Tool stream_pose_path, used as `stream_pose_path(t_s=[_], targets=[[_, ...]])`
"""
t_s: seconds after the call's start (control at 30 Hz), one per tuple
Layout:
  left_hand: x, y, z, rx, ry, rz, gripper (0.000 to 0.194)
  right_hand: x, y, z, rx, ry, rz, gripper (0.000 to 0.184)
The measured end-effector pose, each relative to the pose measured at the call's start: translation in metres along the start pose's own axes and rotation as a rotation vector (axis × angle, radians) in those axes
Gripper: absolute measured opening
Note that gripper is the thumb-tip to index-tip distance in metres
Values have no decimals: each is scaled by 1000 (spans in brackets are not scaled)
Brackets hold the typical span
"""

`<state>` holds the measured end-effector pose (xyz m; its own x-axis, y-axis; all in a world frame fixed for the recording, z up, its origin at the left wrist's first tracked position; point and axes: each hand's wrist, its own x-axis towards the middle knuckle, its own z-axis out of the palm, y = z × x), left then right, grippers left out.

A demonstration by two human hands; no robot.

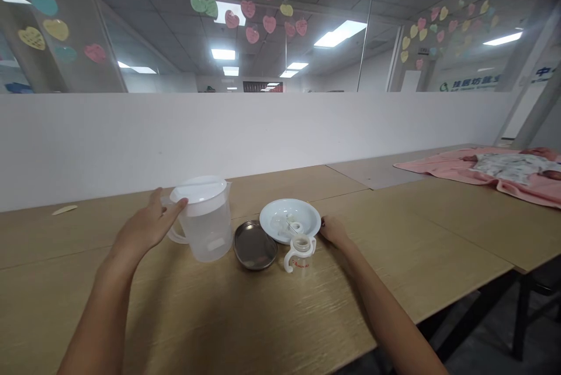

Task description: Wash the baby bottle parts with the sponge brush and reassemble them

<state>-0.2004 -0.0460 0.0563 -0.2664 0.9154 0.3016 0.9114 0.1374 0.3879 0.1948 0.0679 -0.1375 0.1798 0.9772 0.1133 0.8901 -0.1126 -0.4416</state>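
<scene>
A clear plastic jug (207, 224) with a white lid stands on the wooden table (245, 316). My left hand (146, 224) is at its handle, thumb on the lid's edge and fingers bent around the handle side. Right of the jug lies a round metal dish (254, 245). Beside that dish sits a white plate (290, 218) with small clear parts in it. In front of the plate stands a small baby bottle (301, 251) with white handles. My right hand (333, 230) rests on the table against the plate's right rim, fingers curled.
A low white partition wall (263, 129) runs along the table's far edge. A pink blanket (482, 173) with a patterned cloth lies at the far right. A small flat tan piece (65, 209) lies far left. The table's front edge drops off at the right.
</scene>
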Motion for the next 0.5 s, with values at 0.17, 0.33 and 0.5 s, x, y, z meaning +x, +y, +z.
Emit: stream_pose_path(t_s=[0.17, 0.33, 0.5], targets=[[-27, 21, -18, -26, 159, 125, 65, 2, 4, -2, 2, 62, 59, 31], [-50, 49, -4, 4, -161, 342, 70, 5, 5, -3, 37, 119, 91, 33], [-58, 69, 29, 233, -274, 380, 74, 2, 3, -10, 138, 216, 151, 38]])
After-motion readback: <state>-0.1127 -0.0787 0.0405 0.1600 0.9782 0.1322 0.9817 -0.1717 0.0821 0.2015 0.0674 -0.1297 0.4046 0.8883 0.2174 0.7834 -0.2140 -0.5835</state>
